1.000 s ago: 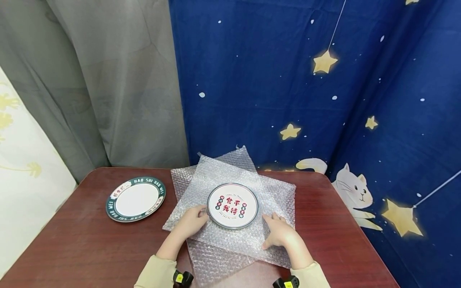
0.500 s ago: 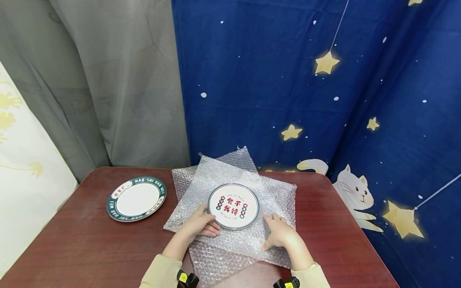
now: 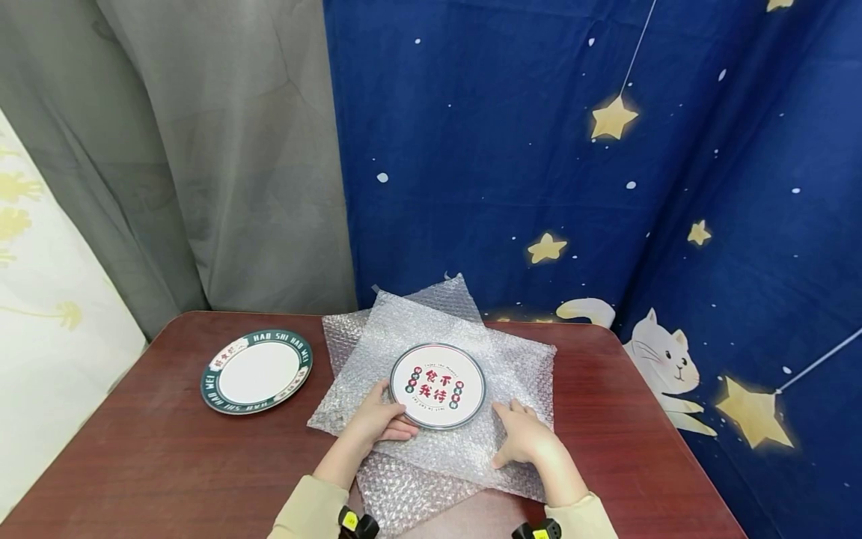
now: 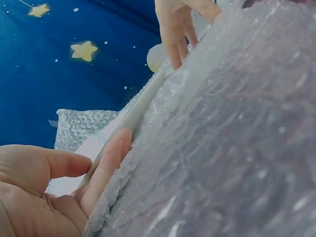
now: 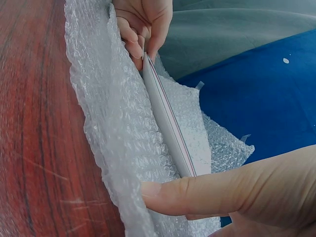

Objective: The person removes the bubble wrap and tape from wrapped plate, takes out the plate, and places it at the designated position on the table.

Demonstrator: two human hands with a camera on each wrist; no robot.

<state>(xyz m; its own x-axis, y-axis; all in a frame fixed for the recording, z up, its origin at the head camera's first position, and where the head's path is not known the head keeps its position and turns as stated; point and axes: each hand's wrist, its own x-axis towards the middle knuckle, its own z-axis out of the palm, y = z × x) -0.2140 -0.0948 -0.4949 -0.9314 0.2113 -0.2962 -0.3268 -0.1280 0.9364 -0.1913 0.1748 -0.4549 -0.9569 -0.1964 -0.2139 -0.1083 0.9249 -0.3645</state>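
The plate (image 3: 438,385) lies flat in the middle of the bubble wrap (image 3: 465,449) on the table (image 3: 168,464). Both hands sit at its near edge, one on each side. The left hand (image 3: 378,423) is at the near-left rim, the right hand (image 3: 525,442) at the near-right rim, so the plate lies between the hands and a little away from the person.

In the wrist views the fingers of the left hand (image 4: 106,165) are curled, pressing the wrap edge up against the rim, and the right thumb (image 5: 207,192) presses the wrap from the other side. It seems each hand pinches wrap and rim together, but the undersides are hidden.

The plate is round, so it has no long axis, and both hands are about equally near. A second plate (image 3: 257,371) lies well apart to the left.
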